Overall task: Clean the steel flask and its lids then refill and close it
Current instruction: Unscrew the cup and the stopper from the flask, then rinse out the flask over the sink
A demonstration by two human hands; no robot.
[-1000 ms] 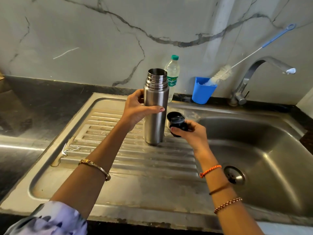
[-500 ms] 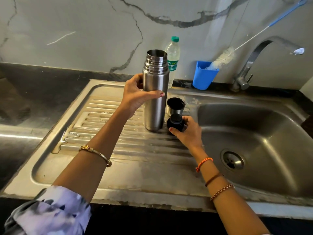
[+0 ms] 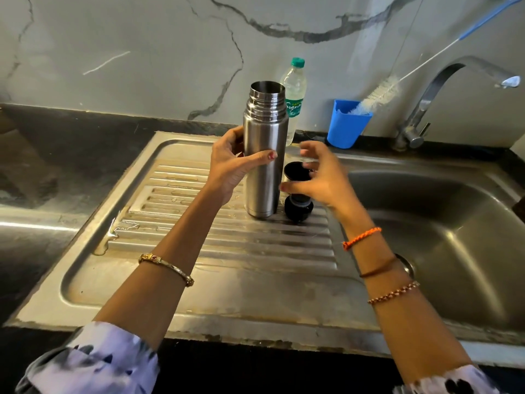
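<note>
Before you lies the steel sink [image 3: 468,251] with its ribbed drainboard [image 3: 199,237], wet in patches, set into the dark bench [image 3: 56,172]; since half a second ago your view has dropped a little, so everything sits lower in the picture. The tap [image 3: 443,89] arches over the basin at the right.

Your steel flask [image 3: 265,155] stands upright and open-mouthed on the drainboard; what it holds cannot be seen. Your left hand [image 3: 230,166] grips its body as before, thumb across the front, fingers [image 3: 235,137] curled round the back.

Behind the flask, touching the wall line, stands a clear plastic bottle [image 3: 295,92] with a green cap; its green label reads something like "Signa", partly hidden. To its right a blue cup [image 3: 346,126] holds a bottle brush [image 3: 377,95], bristles resting on the rim and the blue handle leaning up to the right.

Your right hand [image 3: 321,177] has let go of the black inner lid [image 3: 298,209], which now sits on the drainboard just beside the flask's base. The hand hovers above it, blurred, fingers [image 3: 309,152] spread and loosely bent around the steel cup lid [image 3: 297,172], which stands mouth up, dark inside; you cannot tell whether they touch it.
</note>
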